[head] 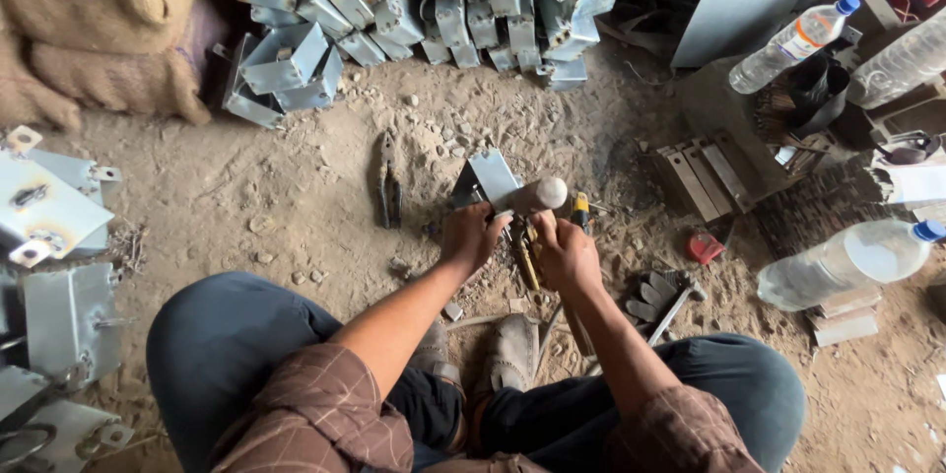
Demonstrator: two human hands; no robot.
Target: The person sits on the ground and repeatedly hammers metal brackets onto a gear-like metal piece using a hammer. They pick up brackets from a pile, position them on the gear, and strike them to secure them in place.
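Both hands met over the dusty ground between the knees: the left hand (pixel 473 235) gripped a folded grey sheet-metal bracket (pixel 490 177), while the right hand (pixel 566 252) was clenched around a tool whose smooth, rounded pale handle (pixel 537 194) jutted up. What lay beneath the fingers was hidden. Dark pliers (pixel 388 187) lay nearby, with stacked brackets (pixel 414 0) beyond.

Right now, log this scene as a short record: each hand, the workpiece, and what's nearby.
left hand: gripping a hammer handle
right hand: closed on a tool with a yellow handle
workpiece: folded metal bracket on the dirt floor
pliers: lying left of the bracket
bracket pile: stacked at top
plastic bottles: lying right
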